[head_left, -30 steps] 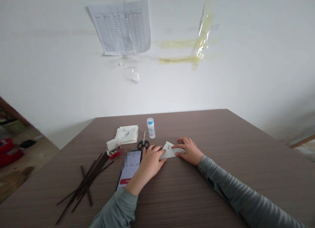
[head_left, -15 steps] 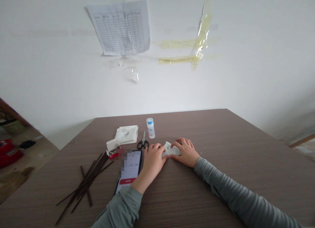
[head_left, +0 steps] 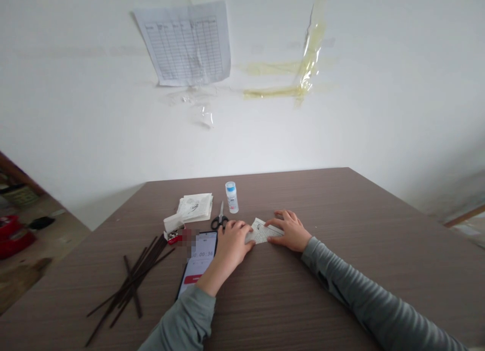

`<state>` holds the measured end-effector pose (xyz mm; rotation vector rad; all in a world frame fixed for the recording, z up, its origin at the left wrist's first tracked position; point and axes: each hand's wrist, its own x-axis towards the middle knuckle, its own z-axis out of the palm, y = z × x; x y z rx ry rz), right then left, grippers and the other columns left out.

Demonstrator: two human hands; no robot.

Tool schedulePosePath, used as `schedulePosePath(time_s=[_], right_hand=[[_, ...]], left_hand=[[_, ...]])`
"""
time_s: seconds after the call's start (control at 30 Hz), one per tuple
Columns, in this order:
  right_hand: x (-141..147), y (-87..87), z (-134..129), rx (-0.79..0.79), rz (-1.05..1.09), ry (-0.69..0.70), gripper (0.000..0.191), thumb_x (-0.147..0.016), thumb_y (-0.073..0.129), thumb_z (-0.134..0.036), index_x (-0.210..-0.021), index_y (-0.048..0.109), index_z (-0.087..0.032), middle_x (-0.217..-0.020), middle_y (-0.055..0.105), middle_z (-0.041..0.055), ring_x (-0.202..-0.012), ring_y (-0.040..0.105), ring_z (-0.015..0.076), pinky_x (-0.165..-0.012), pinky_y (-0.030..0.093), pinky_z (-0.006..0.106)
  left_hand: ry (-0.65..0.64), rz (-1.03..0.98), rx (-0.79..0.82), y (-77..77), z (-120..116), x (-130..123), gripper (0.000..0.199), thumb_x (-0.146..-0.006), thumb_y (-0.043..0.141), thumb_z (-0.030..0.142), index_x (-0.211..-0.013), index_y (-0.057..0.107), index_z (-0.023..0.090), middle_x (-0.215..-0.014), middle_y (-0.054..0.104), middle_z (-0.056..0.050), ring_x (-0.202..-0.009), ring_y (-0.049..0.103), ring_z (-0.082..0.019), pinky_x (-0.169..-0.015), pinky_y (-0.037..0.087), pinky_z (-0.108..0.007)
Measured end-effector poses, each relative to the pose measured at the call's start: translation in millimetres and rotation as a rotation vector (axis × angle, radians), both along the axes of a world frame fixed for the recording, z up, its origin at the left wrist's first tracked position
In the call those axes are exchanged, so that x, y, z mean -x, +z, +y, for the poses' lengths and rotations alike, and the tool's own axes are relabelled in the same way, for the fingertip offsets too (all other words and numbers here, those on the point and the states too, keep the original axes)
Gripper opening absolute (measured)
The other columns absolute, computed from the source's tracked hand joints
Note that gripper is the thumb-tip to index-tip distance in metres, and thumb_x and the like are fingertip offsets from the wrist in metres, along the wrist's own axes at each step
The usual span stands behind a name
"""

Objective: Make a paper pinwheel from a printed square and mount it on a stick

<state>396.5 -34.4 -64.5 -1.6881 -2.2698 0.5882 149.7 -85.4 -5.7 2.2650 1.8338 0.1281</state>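
A small folded piece of printed paper [head_left: 260,233] lies on the table between my hands. At its left end, my left hand [head_left: 235,242] has its fingers and thumb closed on the paper's edge. My right hand [head_left: 291,231] grips the right end, thumb low and fingers above. Just beyond my left hand lie scissors [head_left: 220,220] with black handles. A white glue bottle [head_left: 232,198] with a blue band stands upright behind them. Partly covered by my left forearm is a phone [head_left: 200,260] showing a timer.
Left of the phone lie several dark brown sticks [head_left: 132,285] in a crossed pile. An opened small red and white box [head_left: 174,229] sits by their far end. Behind it is a stack of white paper squares [head_left: 195,207]. A wall [head_left: 265,139] rises at the table's far edge.
My hands have moved apart along the paper, the left one slightly left and the right one slightly right. More of the paper's printed middle now shows between them.
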Motion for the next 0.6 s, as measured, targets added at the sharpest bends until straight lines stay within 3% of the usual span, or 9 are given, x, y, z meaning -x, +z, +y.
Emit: schedulePosePath(time_s=[0.27, 0.4, 0.6], right_hand=[[-19.6, 6.8, 4.9, 0.05, -0.032, -0.016, 0.057, -0.104, 0.101, -0.058, -0.159, 0.095, -0.046, -0.199, 0.059, 0.0135, -0.193, 0.038, 0.057, -0.155, 0.034, 0.085], [-29.4, 7.2, 8.2, 0.074, -0.042, -0.039, 0.054, -0.104, 0.102, -0.053, -0.158, 0.095, -0.046, -0.201, 0.058, 0.013, -0.194, 0.037, 0.0586, -0.154, 0.036, 0.086], [-46.8, 3.3, 17.0, 0.074, -0.051, -0.025, 0.055, -0.101, 0.103, -0.042, -0.156, 0.097, -0.042, -0.198, 0.062, 0.0159, -0.194, 0.041, 0.057, -0.155, 0.039, 0.08]], left_hand=[[0.002, 0.026, 0.037, 4.7, -3.6, 13.0, 0.05, -0.12, 0.078, 0.023, -0.166, 0.09, 0.041, -0.188, 0.079, -0.004, -0.185, 0.057, -0.046, -0.156, 0.042, -0.074], [0.012, 0.055, 0.042, 6.3, -5.1, 23.2, 0.054, -0.119, 0.077, 0.023, -0.167, 0.089, 0.045, -0.193, 0.075, -0.004, -0.186, 0.056, -0.047, -0.154, 0.045, -0.076], [-0.004, 0.082, 0.047, 7.7, -4.4, 36.9, 0.06, -0.118, 0.075, 0.023, -0.172, 0.085, 0.049, -0.196, 0.073, -0.002, -0.188, 0.055, -0.046, -0.154, 0.044, -0.077]])
